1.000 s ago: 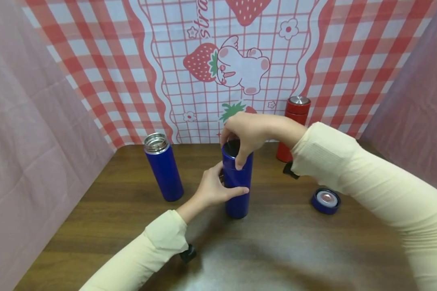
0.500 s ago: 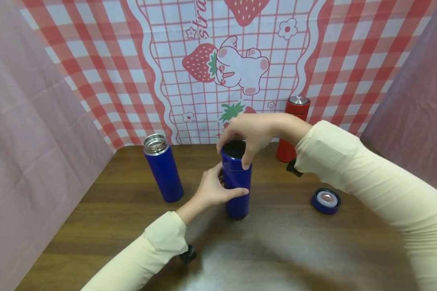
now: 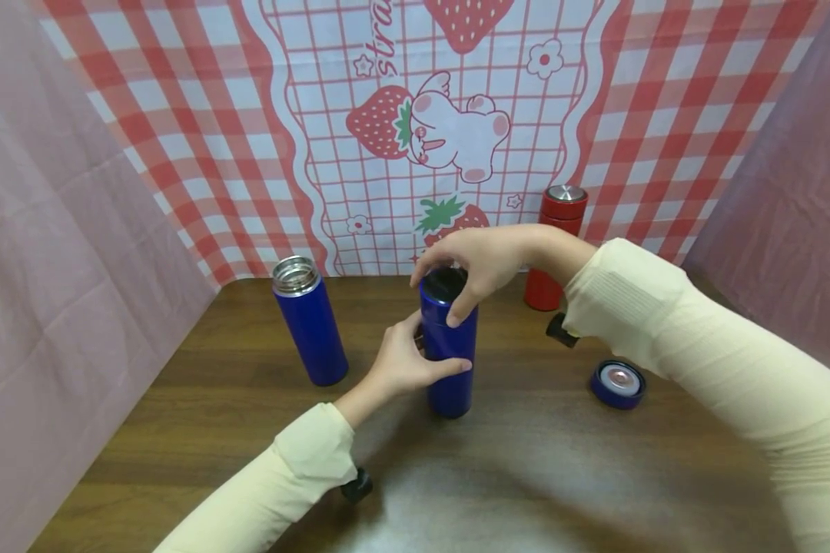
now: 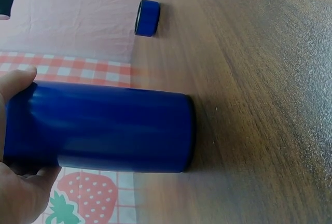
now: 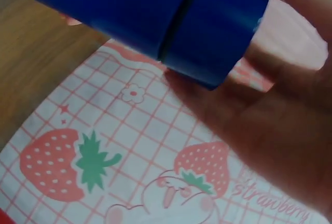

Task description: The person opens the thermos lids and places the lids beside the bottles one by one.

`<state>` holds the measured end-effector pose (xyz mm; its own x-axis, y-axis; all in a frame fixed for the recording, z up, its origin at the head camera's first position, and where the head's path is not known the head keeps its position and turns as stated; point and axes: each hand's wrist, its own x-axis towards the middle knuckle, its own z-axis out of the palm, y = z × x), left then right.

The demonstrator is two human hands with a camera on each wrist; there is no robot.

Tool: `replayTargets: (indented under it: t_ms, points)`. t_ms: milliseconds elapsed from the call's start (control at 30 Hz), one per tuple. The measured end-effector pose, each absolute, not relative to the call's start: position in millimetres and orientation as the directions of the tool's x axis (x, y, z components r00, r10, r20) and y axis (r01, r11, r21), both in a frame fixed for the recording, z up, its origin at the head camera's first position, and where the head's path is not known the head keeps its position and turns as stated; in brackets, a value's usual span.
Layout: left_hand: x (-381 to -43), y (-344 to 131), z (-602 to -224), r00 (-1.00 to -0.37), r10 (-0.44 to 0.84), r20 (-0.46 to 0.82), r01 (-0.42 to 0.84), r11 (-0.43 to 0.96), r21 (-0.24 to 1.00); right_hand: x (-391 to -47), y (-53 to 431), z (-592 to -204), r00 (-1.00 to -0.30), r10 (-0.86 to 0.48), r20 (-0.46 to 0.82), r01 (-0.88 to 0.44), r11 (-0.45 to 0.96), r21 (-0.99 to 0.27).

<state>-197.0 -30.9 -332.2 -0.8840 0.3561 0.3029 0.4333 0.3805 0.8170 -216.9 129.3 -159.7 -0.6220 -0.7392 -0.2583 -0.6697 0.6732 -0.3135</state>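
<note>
A blue thermos flask (image 3: 449,392) stands upright on the table in the middle of the head view. My left hand (image 3: 403,357) grips its body, the thumb lying across the front. From above, my right hand (image 3: 487,257) holds the flask's black-topped blue lid (image 3: 445,287), with the thumb in front and the fingers on the far side. In the right wrist view a dark seam separates this lid (image 5: 218,32) from the body. The left wrist view shows the flask's lower body (image 4: 124,128) and base touching the table.
A second blue flask (image 3: 311,330), lidless with a steel mouth, stands to the left. At the right a blue lid (image 3: 619,384) lies upside down. Behind my right forearm stands a red flask (image 3: 545,288) with a steel-topped lid. A strawberry-print cloth (image 3: 318,115) hangs behind.
My right thumb has shifted right along the lid, then back left, with the fingers still about it. My left hand and the flask stay in place.
</note>
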Motion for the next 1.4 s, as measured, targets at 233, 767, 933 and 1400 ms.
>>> replayTargets:
  t_ms: [233, 767, 933, 1400]
  points:
    - [-196.3, -30.0, -331.7, -0.894, 0.357, 0.271, 0.401, 0.367, 0.839, -201.3, 114.9, -152.5, -0.816, -0.525, -0.243, -0.518, 0.85, -0.099]
    - [-193.8, -31.1, -329.8, -0.893, 0.361, 0.268, 0.413, 0.42, 0.808, -198.6, 93.6, -148.3, -0.902, -0.346, -0.259, -0.365, 0.93, 0.031]
    - [-194.1, -31.4, -329.5, -0.897, 0.361, 0.255, 0.4, 0.414, 0.818, -199.3, 93.8, -148.7, -0.903, -0.345, -0.257, -0.362, 0.932, 0.021]
    - [-195.0, -31.4, -329.5, -0.896, 0.356, 0.267, 0.403, 0.396, 0.825, -201.7, 98.6, -151.4, -0.891, -0.405, -0.206, -0.421, 0.906, 0.039]
